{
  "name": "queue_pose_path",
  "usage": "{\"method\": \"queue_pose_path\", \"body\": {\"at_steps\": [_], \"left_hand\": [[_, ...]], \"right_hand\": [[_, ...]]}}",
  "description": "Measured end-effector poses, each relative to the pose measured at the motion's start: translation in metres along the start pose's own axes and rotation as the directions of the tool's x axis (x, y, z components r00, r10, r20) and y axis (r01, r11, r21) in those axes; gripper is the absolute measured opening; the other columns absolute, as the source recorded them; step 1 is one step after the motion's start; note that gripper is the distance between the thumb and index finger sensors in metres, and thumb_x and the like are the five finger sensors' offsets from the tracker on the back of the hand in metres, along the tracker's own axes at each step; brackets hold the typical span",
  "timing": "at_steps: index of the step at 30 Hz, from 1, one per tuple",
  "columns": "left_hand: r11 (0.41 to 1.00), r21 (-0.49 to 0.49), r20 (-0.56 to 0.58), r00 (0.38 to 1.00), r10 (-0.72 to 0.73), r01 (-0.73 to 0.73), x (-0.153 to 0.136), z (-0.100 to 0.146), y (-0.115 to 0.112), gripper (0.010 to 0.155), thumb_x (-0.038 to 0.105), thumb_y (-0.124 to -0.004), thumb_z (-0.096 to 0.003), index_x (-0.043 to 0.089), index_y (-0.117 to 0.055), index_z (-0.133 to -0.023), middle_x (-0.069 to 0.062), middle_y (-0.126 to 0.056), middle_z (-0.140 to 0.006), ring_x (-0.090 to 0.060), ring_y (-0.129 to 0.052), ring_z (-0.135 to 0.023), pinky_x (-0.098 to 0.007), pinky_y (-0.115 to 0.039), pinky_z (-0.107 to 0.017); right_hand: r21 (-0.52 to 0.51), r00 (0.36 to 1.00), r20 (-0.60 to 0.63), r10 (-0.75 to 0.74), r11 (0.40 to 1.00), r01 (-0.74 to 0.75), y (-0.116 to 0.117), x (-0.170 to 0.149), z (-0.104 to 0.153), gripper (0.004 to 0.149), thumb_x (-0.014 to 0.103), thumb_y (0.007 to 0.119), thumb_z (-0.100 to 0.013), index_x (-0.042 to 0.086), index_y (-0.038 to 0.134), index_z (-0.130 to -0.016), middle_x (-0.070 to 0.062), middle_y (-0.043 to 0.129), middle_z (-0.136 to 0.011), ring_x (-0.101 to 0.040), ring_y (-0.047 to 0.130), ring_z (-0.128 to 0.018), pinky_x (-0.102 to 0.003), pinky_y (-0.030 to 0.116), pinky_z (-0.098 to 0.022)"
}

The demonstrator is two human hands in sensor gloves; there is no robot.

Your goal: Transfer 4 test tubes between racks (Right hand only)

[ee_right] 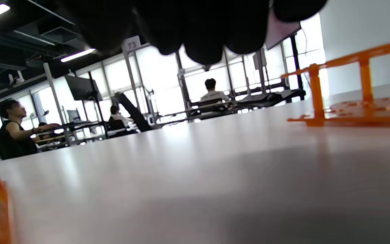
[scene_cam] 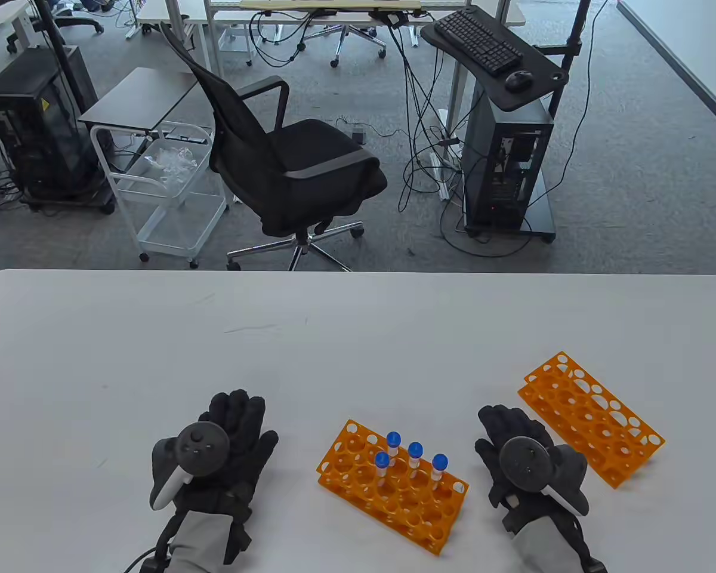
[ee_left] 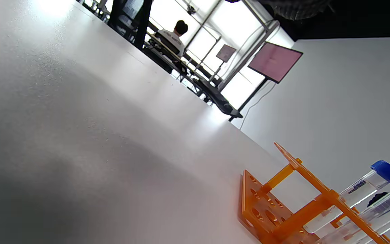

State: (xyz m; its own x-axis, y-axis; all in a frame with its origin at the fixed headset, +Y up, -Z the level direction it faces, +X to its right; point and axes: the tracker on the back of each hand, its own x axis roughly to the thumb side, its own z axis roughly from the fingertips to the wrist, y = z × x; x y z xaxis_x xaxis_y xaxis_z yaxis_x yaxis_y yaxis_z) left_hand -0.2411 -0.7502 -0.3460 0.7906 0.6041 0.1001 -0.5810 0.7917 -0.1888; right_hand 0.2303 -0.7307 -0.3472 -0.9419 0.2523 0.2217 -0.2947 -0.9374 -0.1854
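Table view shows four blue-capped tubes (scene_cam: pixel 414 458) upright in the near rack (scene_cam: pixel 392 484), clustered at its middle, none yet in the far rack (scene_cam: pixel 590 418) that sits to the right and a little further back; so the transfer looks not yet begun. The right hand (scene_cam: pixel 528 459) lies flat on the surface (scene_cam: pixel 358 346) between the two racks, fingers spread and holding nothing — its grip is fully open; the left hand (scene_cam: pixel 215 459) rests flat too, well left of the near rack, likewise holding nothing. Next, I judge, the right hand must lift, reach left to the nearest tube, pinch it below the cap and draw it straight up, since the tubes stand close together; the left hand should stay out of it. White and matte, the surface carries a few faint scuffs; beyond it — grey carpet, an office chair (scene_cam: pixel 286 161), a wire cart (scene_cam: pixel 161 191), computer towers and loose cables.
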Motion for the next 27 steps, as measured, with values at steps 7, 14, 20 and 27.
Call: {"method": "queue_pose_path", "body": {"at_steps": [7, 14, 20, 27], "left_hand": [[1.0, 0.008, 0.0, 1.0, -0.002, 0.002, 0.0, 0.0, 0.001, 0.067, 0.065, -0.05, -0.0583, 0.043, -0.02, -0.114, 0.013, -0.003, -0.12, -0.011, 0.015, -0.108, -0.04, 0.008, -0.079], [1.0, 0.003, 0.012, 1.0, 0.008, -0.008, 0.001, -0.001, 0.001, 0.067, 0.065, -0.05, -0.0583, 0.043, -0.02, -0.114, 0.013, -0.003, -0.12, -0.011, 0.015, -0.108, -0.04, 0.008, -0.079], [1.0, 0.016, 0.023, 1.0, 0.012, -0.012, 0.002, 0.0, 0.003, 0.067, 0.065, -0.05, -0.0584, 0.043, -0.02, -0.114, 0.013, -0.003, -0.12, -0.011, 0.015, -0.108, -0.04, 0.007, -0.079], [1.0, 0.018, 0.016, 1.0, 0.012, -0.012, 0.0, 0.0, 0.002, 0.067, 0.065, -0.05, -0.0584, 0.043, -0.02, -0.114, 0.013, -0.004, -0.12, -0.011, 0.015, -0.108, -0.04, 0.007, -0.08]], "right_hand": [[-0.01, 1.0, -0.002, -0.015, 1.0, 0.014, -0.003, -0.001, 0.0, 0.058, 0.038, 0.073, -0.05, 0.015, 0.065, -0.102, -0.018, 0.069, -0.106, -0.046, 0.063, -0.096, -0.065, 0.051, -0.067], [-0.043, 0.998, 0.0, -0.06, 0.997, 0.06, -0.013, 0.001, 0.0, 0.057, 0.037, 0.074, -0.05, 0.015, 0.066, -0.101, -0.018, 0.071, -0.105, -0.045, 0.064, -0.096, -0.066, 0.052, -0.067], [-0.081, 0.997, 0.015, -0.081, 0.993, 0.082, -0.023, 0.002, -0.001, 0.055, 0.037, 0.075, -0.049, 0.015, 0.07, -0.099, -0.017, 0.076, -0.102, -0.045, 0.069, -0.093, -0.065, 0.055, -0.065], [-0.083, 0.989, 0.069, -0.127, 0.988, 0.133, -0.033, 0.009, -0.01, 0.051, 0.035, 0.077, -0.049, 0.016, 0.076, -0.095, -0.016, 0.084, -0.096, -0.043, 0.077, -0.088, -0.066, 0.058, -0.063]]}}
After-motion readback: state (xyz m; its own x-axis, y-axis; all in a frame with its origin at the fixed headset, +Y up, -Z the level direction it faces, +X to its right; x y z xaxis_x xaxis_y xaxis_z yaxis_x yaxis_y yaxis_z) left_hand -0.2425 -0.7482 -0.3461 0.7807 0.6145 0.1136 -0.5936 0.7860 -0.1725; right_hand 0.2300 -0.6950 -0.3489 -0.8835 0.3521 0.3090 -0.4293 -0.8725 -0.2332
